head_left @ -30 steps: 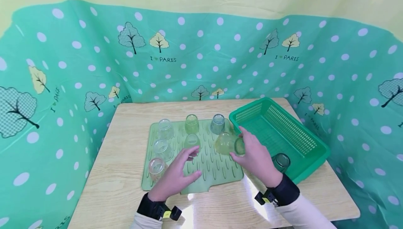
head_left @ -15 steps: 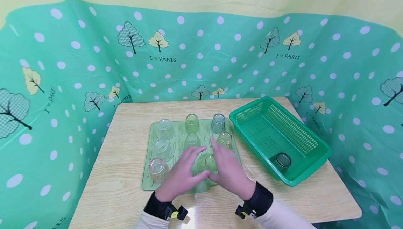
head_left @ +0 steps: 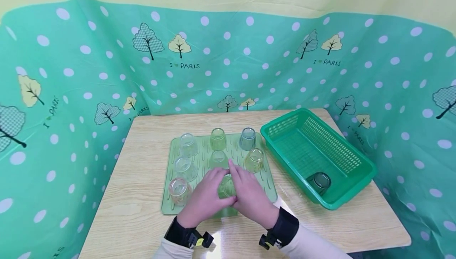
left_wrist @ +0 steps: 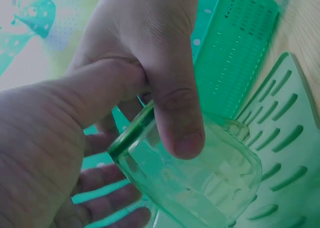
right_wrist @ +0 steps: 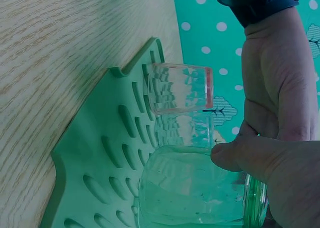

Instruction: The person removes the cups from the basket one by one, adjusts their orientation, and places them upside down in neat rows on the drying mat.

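My right hand (head_left: pixel 253 197) holds a green glass (head_left: pixel 226 188) upside down, its thick base upward, low over the front of the green drying mat (head_left: pixel 246 191). In the right wrist view my thumb (right_wrist: pixel 232 155) presses the glass's side and its mouth faces the mat; contact there is unclear. My left hand (head_left: pixel 203 201) is beside the glass, fingers loosely spread. Its fingers (left_wrist: pixel 107 205) appear apart from the glass in the left wrist view, and its thumb meets the right thumb. Nearest on the left is a pink-tinted glass (head_left: pixel 180 191).
Behind stand upturned glasses: clear ones (head_left: pixel 186 168), a green one (head_left: pixel 218 139), a blue one (head_left: pixel 247 138) and a yellow one (head_left: pixel 254 160). A green basket (head_left: pixel 303 144) at right holds a dark glass (head_left: pixel 320 182). Patterned cloth (head_left: pixel 228 61) surrounds the wooden table (head_left: pixel 124 195).
My right hand has carried the green glass from beside the yellow glass leftward and toward me, to the mat's front. My left hand has shifted slightly right, and both hands now meet around it.
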The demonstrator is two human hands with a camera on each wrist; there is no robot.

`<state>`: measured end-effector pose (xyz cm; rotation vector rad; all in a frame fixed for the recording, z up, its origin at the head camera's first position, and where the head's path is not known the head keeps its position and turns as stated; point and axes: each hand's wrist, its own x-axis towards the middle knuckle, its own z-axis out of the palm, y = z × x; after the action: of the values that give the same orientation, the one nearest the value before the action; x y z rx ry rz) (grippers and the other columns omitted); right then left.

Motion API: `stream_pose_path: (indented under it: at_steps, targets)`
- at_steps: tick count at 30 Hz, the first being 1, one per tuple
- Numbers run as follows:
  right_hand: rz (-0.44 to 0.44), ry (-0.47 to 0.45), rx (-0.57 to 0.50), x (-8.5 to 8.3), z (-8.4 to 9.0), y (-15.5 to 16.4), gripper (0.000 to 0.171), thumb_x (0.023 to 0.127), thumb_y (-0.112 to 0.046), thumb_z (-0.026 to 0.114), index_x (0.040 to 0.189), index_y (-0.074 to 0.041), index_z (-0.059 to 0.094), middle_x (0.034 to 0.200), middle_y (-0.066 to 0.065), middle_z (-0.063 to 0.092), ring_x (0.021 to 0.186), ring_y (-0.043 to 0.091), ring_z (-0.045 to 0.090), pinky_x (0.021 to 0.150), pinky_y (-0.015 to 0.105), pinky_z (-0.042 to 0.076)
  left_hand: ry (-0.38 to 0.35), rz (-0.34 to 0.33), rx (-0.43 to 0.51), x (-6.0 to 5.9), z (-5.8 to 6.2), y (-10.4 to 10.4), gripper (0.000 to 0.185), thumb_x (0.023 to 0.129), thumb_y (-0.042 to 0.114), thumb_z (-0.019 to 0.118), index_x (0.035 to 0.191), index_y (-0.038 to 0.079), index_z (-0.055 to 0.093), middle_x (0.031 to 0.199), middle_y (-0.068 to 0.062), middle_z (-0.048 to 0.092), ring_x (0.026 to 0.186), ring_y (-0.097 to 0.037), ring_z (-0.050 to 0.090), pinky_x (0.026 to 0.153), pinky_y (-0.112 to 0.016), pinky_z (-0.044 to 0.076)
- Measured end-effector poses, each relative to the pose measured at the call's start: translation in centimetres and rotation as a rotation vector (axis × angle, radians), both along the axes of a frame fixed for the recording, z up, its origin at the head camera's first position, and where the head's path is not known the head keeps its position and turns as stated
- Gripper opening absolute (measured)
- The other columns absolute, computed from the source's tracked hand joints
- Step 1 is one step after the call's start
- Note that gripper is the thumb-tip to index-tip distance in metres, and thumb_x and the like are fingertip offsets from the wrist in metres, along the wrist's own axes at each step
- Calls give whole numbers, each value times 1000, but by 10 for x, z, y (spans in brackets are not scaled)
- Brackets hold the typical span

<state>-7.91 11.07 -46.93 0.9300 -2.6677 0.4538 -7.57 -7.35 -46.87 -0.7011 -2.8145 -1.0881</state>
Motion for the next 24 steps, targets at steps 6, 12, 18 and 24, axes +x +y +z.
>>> stream_pose_path:
  at_steps: [6,12,18,24]
  targets:
    - [5,-13,24,0,-5,-4,129,64,-26,98,162,3,19,149,23,51,130,34,56,106,52,52,-24,34,-60,0,0,3,85,79,48,84,150,12,52,149,-8,54,137,-28,50,111,-48,49]
    - [39,-38,18,-1,-8,-9,126,65,-21,96,162,4,18,151,25,48,125,34,60,106,43,54,-6,53,-122,-1,0,6,86,75,37,87,149,6,53,141,-9,60,127,-28,56,103,-44,55]
    - [8,-132,8,-2,-7,-4,121,66,-19,93,160,7,22,154,28,44,128,38,58,104,44,55,48,63,-147,-3,-2,4,67,77,35,87,135,8,64,130,-4,66,116,-24,60,90,-40,60]
    - [-154,-241,82,-5,-13,17,116,73,-31,93,159,7,25,154,29,43,132,43,53,99,50,57,35,122,-165,-7,-12,1,55,80,35,86,127,13,67,128,-3,66,113,-22,62,84,-35,60]
